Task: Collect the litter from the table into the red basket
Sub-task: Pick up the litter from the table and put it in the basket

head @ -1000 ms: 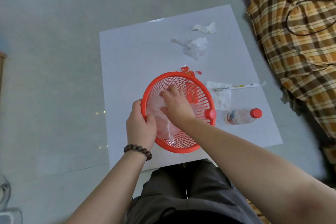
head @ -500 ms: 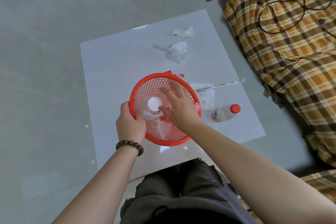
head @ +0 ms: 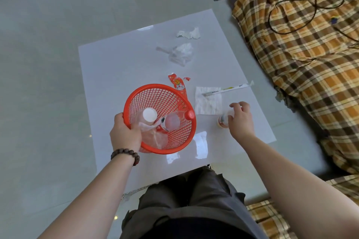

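Red basket [head: 175, 103] gripped by left hand [head: 125, 136]; right hand [head: 240, 120] fingers curled over bottle [head: 222, 121].

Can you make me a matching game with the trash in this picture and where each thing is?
Things:
1. white-capped bottle
2. straw wrapper
3. crumpled tissue
4. small bottle

Places:
A. at the table's far end
B. inside the red basket
C. under the right hand
D. lying partly across the flat napkin

Pairs: 1-B, 2-D, 3-A, 4-C
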`<state>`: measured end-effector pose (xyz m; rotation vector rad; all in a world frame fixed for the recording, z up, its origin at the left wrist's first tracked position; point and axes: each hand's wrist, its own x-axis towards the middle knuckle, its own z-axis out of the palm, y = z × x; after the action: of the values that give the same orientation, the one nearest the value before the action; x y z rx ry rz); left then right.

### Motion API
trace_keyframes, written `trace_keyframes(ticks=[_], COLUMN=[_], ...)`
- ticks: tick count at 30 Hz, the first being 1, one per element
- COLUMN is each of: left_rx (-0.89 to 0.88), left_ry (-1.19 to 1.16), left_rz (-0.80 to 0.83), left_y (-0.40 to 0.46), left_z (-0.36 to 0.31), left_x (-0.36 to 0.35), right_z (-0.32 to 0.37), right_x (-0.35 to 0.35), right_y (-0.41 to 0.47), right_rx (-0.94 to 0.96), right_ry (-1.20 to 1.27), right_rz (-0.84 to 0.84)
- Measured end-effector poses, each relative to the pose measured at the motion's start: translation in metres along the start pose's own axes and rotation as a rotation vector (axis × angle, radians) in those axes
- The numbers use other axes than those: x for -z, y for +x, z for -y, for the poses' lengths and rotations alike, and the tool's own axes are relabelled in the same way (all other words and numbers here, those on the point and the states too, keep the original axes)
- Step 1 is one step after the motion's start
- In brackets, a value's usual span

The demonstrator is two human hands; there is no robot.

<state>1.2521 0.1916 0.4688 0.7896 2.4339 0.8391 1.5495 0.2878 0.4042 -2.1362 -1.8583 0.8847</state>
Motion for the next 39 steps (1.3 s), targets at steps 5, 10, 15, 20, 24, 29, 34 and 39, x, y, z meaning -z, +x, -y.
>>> trace_keyframes(ticks=[5,10,15,20,24,29,34,39], left_rx=[0.021,0.033,0.005,-0.026,-0.025,-0.015,-0.004,-0.010], left_ry=[-0.002,-0.041,-0.066,-0.076,-0.086,-0.123,-0.134,-0.112], left_rz=[-0.015,-0.031,-0.013,0.000,-0.009,-0.017,-0.046,-0.066], left_y=[0.001,0.005,0.004,0.002,0.005,0.009,0.015,0.015], left_z=[0.003,0.003,-0.004,-0.006,-0.008,-0.007,-0.007,-0.003], left_x=[0.004,0.010,0.011,0.012,0.015,0.021,0.023,0.025], right_z=[0.021,0.085,0.139,0.161,0.168,0.176,0.172,0.166], right_x=[0.016,0.046,0.040,0.014,0.005,0.006,-0.001,-0.009], right_y=[-0.002,-0.021,-0.035,-0.038,-0.043,-0.049,-0.054,-0.051], right_rx=[0.006,0.279,0.493,0.557,0.567,0.609,0.587,0.540], right_ry=[0.134,0.442,0.486,0.518,0.569,0.586,0.547,0.493], right_rz=[-0.193,-0.460,-0.408,-0.244,-0.188,-0.145,-0.038,0.011])
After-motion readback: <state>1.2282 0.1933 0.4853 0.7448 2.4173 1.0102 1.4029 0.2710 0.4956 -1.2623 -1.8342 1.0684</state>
